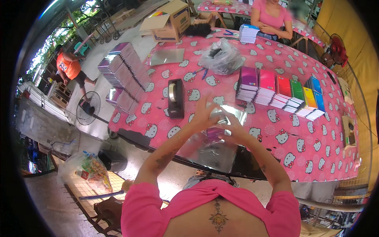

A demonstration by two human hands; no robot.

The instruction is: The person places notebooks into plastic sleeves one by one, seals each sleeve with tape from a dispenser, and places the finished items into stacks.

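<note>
At the table's near edge, shiny clear plastic film (213,153) lies around or over a purple-covered item (214,134), perhaps a spiral notebook; glare and my hands hide much of it. My left hand (203,117) is over its left side, fingers spread. From the right, my right hand (236,130) reaches over the same film with bent fingers apart. Neither hand shows a clear grip. Left of them stands a black tape dispenser (176,98) with a clear roll. Tall stacks of purple spiral notebooks (122,69) rise at the table's left edge.
Stacked notebooks in several colours (275,89) stand right of centre. Beyond my hands lie a plastic bag (223,57), blue-handled tools (204,74) and a clear sheet (167,57). An open carton (167,23) is at the back. A person in pink (272,15) sits across the table.
</note>
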